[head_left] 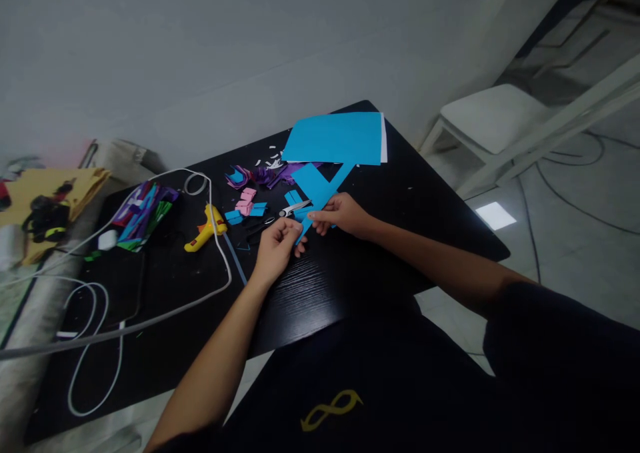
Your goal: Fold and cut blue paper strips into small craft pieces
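Observation:
A narrow blue paper strip (343,177) slants across the front of the paper pile, held at its near end by both hands. My left hand (277,245) pinches the lower tip between thumb and fingers. Just up the strip, my right hand (347,214) grips it with bent fingers. Scissors (294,208) with dark handles lie behind my left hand, blades pointing right. Under the strip is a wider blue paper piece (309,180). Beside the scissors sit small folded pink pieces (246,201) and folded blue pieces (233,217).
Blue sheets (337,138) over white ones lie at the back of the black table (395,220). Left are a yellow glue gun (206,229), a looping white cable (227,266) and a bundle of coloured strips (145,214). A white chair (495,114) stands right.

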`<state>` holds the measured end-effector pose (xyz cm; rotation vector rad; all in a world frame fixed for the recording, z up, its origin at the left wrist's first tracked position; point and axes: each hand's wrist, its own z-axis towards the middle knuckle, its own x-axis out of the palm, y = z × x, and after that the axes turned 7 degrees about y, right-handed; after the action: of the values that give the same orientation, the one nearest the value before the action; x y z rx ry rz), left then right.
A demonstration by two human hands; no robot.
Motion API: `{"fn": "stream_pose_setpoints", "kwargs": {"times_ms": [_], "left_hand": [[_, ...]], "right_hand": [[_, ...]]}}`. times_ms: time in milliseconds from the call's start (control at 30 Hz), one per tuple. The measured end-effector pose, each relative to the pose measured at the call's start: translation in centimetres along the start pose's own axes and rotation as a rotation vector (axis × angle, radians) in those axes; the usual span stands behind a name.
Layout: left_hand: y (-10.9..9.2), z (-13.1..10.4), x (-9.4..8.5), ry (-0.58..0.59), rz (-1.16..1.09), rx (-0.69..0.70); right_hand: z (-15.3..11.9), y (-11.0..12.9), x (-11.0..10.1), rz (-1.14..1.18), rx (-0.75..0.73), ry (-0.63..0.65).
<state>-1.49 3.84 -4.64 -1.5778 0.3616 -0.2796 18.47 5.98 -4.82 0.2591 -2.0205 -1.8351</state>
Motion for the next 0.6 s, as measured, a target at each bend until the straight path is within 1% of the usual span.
{"fn": "stream_pose_setpoints", "kwargs": {"times_ms": [133,400,500,600], "left_hand": [[-0.08,0.07,-0.10,-0.009,0.020,0.009],[-0.17,0.13,-0.11,-0.028,0.031,-0.003],[-0.15,0.10,-0.13,-0.034,0.036,0.002],[-0.13,0.06,-0.09,-0.025,0.040,0.013]], "right_hand": [[0.20,0.01,-0.43,0.021,-0.002,-0.065],[0.18,0.20,-0.63,0.084,0.009,-0.118],[0.14,0.14,-0.47,0.081,0.006,-0.096],[0.01,0.08,-0.06,0.053,0.001,-0.038]]}}
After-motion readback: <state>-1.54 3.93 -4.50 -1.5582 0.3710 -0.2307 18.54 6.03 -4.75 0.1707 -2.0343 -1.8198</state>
